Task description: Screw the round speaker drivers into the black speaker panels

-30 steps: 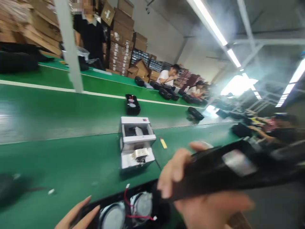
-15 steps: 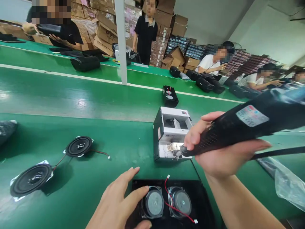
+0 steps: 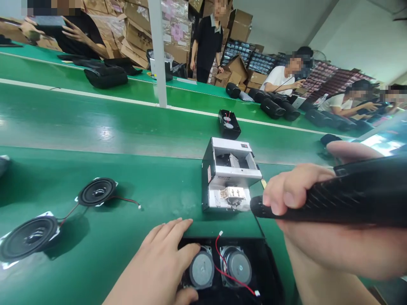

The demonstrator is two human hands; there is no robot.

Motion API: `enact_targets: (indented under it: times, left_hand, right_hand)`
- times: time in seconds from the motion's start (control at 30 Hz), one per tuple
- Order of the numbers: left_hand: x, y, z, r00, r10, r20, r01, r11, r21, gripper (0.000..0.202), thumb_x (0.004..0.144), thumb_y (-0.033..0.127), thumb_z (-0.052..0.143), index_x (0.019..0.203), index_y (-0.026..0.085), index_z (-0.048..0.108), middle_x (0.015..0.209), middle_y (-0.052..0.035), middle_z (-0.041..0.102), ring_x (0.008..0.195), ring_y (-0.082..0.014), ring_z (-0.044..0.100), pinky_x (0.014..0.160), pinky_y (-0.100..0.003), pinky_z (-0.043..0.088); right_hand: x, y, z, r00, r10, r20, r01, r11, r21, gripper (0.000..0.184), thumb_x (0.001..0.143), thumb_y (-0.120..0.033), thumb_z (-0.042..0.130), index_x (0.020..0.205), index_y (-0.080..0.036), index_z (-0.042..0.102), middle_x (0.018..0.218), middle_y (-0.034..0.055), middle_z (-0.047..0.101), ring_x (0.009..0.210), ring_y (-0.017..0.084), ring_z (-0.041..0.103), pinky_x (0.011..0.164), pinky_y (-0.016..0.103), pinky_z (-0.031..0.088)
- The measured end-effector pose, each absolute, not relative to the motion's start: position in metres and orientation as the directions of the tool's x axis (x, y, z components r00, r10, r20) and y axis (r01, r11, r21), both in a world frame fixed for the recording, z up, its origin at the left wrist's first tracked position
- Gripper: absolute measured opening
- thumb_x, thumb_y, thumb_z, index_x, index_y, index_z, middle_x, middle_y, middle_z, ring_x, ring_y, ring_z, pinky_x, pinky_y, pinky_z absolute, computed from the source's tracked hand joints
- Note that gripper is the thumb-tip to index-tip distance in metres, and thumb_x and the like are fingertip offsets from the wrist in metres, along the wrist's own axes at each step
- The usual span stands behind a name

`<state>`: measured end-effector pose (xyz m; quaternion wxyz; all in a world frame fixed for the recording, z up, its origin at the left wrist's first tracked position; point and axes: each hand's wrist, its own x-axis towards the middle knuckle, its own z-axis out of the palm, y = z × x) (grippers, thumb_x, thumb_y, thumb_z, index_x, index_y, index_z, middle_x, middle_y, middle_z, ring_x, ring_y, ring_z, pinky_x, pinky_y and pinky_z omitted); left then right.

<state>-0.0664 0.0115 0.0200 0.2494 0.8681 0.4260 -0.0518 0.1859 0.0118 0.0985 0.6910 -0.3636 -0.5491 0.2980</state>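
Observation:
My right hand (image 3: 305, 199) is wrapped round a black electric screwdriver (image 3: 365, 195), held level at the right with its nose pointing left. That nose is at the front right of a grey-white screw feeder (image 3: 237, 171); whether they touch I cannot tell. Close to me lies a black speaker box (image 3: 270, 271) with two round speaker drivers, magnets up: a left driver (image 3: 202, 269) and a right driver (image 3: 240, 267). Red wires (image 3: 233, 279) with white plugs run across them. My left hand (image 3: 163, 258) is open over the box's left side, fingers stretched out, thumb by the left driver.
Two loose speakers joined by wire, a smaller one (image 3: 97, 192) and a larger one (image 3: 30, 238), lie on the green bench (image 3: 127, 241). Another black speaker box (image 3: 229, 125) stands behind the feeder. Beyond the white post (image 3: 158, 55), several people work among black speakers and cartons.
My right hand has moved right and turned the screwdriver more level. My left hand has come slightly right and its fingers have drawn closer together. The view has shifted a little.

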Motion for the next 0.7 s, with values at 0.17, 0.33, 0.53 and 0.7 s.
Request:
enact_targets:
  times: [0.17, 0.33, 0.53, 0.7]
  left_hand:
    - [-0.058, 0.012, 0.021, 0.641, 0.7, -0.315, 0.761, -0.526, 0.381, 0.051, 0.074, 0.022, 0.091, 0.125, 0.027, 0.083, 0.167, -0.015, 0.056, 0.151, -0.0468, 0.054, 0.126, -0.066, 0.044]
    - [-0.057, 0.011, 0.02, 0.61, 0.709, -0.353, 0.78, -0.456, 0.429, 0.047, 0.077, 0.023, 0.089, 0.123, 0.027, 0.083, 0.165, -0.013, 0.059, 0.15, -0.0431, 0.056, 0.124, -0.062, 0.048]
    - [-0.056, 0.014, 0.028, 0.587, 0.682, -0.436, 0.793, -0.377, 0.478, 0.047, 0.08, 0.022, 0.086, 0.127, 0.025, 0.082, 0.166, -0.0096, 0.057, 0.152, -0.0383, 0.052, 0.128, -0.057, 0.045]
    - [-0.056, 0.014, 0.033, 0.581, 0.679, -0.45, 0.795, -0.353, 0.493, 0.051, 0.082, 0.025, 0.086, 0.132, 0.023, 0.08, 0.169, -0.0096, 0.053, 0.156, -0.0381, 0.048, 0.131, -0.056, 0.04]
  right_hand:
    - [0.173, 0.031, 0.103, 0.346, 0.762, 0.548, 0.018, 0.578, -0.816, 0.062, 0.083, -0.087, 0.072, 0.093, -0.026, 0.08, 0.059, 0.0011, 0.069, 0.042, 0.024, 0.061, 0.046, 0.042, 0.05]
    - [0.164, 0.041, 0.097, 0.262, 0.83, 0.493, -0.038, 0.519, -0.854, 0.069, 0.076, -0.092, 0.074, 0.093, -0.025, 0.079, 0.054, -0.0001, 0.07, 0.037, 0.023, 0.059, 0.039, 0.038, 0.049]
    - [0.174, 0.049, 0.082, 0.254, 0.82, 0.513, -0.031, 0.537, -0.843, 0.077, 0.085, -0.097, 0.057, 0.107, -0.025, 0.074, 0.056, -0.0018, 0.068, 0.039, 0.019, 0.054, 0.038, 0.033, 0.048]
    - [0.187, 0.049, 0.073, 0.234, 0.832, 0.503, -0.047, 0.527, -0.849, 0.084, 0.091, -0.098, 0.04, 0.117, -0.024, 0.072, 0.054, -0.0033, 0.062, 0.034, 0.018, 0.051, 0.034, 0.031, 0.043]
